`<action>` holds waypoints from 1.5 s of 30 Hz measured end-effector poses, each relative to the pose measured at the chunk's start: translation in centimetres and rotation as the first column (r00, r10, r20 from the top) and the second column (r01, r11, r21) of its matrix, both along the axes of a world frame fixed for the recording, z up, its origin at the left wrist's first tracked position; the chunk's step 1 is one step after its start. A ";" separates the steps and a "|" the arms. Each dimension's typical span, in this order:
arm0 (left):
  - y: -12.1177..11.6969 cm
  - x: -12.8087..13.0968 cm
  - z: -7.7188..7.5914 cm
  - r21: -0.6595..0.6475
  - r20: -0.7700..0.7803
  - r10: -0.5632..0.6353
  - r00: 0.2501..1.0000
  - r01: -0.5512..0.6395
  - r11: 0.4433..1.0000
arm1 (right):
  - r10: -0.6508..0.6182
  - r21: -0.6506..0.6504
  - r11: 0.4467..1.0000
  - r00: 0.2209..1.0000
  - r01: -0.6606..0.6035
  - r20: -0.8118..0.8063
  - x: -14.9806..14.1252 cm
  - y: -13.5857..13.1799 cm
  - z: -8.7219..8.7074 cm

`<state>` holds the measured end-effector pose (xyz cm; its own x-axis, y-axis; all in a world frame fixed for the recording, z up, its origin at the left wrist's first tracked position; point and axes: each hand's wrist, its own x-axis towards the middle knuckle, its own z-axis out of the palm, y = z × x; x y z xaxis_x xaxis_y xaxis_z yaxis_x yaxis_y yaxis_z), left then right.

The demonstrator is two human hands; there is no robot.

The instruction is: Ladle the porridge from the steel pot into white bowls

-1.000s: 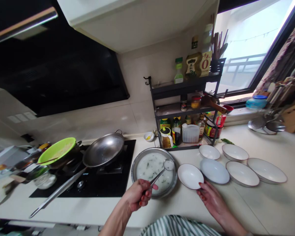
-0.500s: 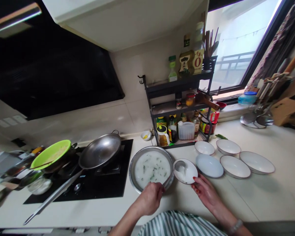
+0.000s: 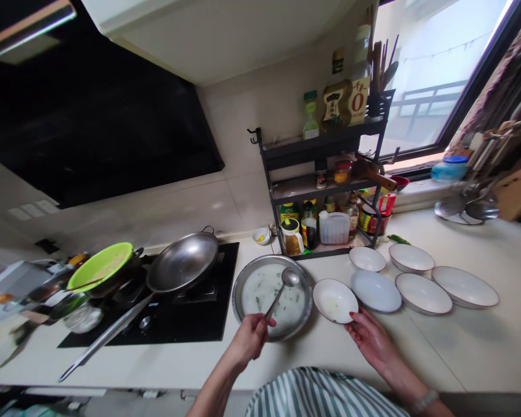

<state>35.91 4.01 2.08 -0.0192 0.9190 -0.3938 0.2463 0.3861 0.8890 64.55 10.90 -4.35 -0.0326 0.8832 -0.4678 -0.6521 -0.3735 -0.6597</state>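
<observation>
hands: 2, 1 left hand and 1 right hand. ladle: 1. big metal basin: 1. white bowls: 5, counting the one at the right hand's fingertips. bluish bowl: 1. small bowl by the rack: 1. rack: 1, with 3 shelves. top-shelf bottles: 3. red-lidded jar: 1. bottom shelf too crowded to count. blue-lidded jar: 1. wok: 1. lime-green basket: 1. switch plates: 3. window: 1.
</observation>
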 end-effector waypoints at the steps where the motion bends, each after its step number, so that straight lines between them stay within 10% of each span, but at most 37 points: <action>1: 0.0 -0.6 -0.4 -0.022 -0.021 0.028 0.999 -0.028 0.999 | -0.001 -0.006 1.000 1.000 0.001 0.006 0.2 -0.1 -0.3; 12: 0.2 -2.4 -2.4 -0.058 -0.371 0.078 0.925 -0.106 0.993 | -0.019 -0.016 1.000 0.997 0.020 0.069 1.3 -0.4 -2.5; 17: 0.0 -2.1 -1.4 -0.208 -0.057 0.166 0.984 -0.174 0.963 | -0.008 -0.026 1.000 0.997 0.010 0.073 1.3 -0.4 -2.7; 24: 0.2 -2.3 0.4 -0.353 0.347 0.350 0.870 -0.225 0.908 | 0.002 -0.062 0.998 0.999 0.001 0.054 1.3 -0.5 -3.0; 45: 0.5 -1.1 3.2 -0.439 0.495 0.369 0.787 -0.141 0.888 | 0.044 -0.020 0.999 0.992 -0.042 0.118 1.3 -0.3 -3.3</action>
